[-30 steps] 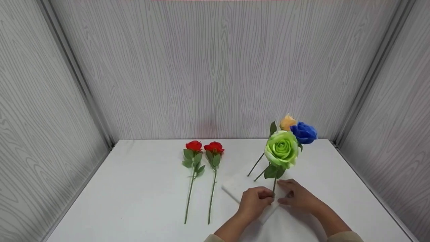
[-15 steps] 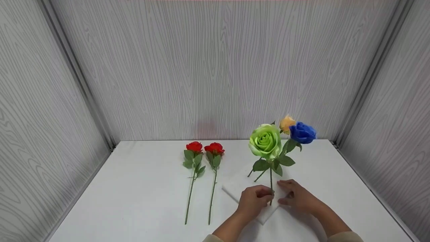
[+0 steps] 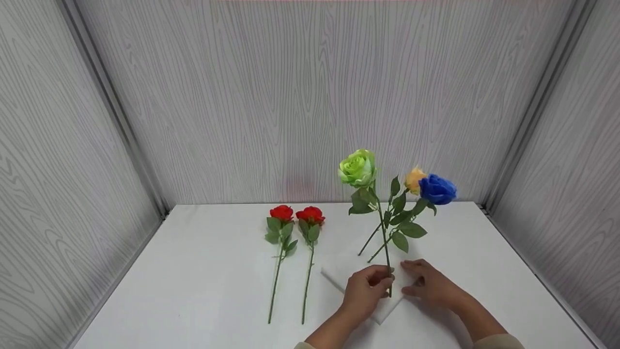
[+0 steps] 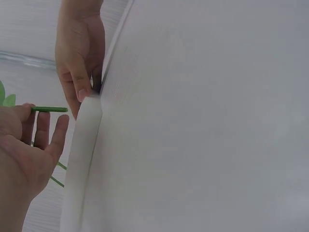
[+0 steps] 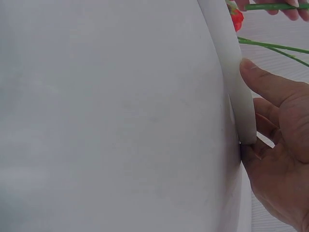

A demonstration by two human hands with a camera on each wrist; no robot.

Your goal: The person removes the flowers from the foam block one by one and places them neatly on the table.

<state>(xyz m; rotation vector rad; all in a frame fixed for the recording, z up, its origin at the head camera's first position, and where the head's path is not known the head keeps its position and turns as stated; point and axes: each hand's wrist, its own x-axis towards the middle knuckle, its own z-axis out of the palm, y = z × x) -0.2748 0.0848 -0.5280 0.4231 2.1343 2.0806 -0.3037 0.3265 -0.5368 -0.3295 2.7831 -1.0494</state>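
A green rose (image 3: 357, 168) stands nearly upright in my left hand (image 3: 361, 291), tilted to the left. My left thumb and fingers pinch its stem near the lower end; the cut stem end (image 4: 53, 109) pokes past the fingertips in the left wrist view. A white slab (image 5: 239, 96) lies beneath, and my right hand (image 5: 282, 135) grips its edge, thumb on one side and fingers on the other. Behind the hands, a blue rose (image 3: 437, 189) and a peach rose (image 3: 414, 180) slant up to the right, their stem ends beyond the slab.
Two red roses (image 3: 282, 213) lie side by side on the white table (image 3: 203, 271), left of the slab, stems toward me. Grey wood-grain panels (image 3: 242, 106) enclose the table at the back and both sides.
The green rose's head has swung left and up, from in front of the blue and peach roses to beside them. My left hand still pinches the stem; my right hand stays at the slab.
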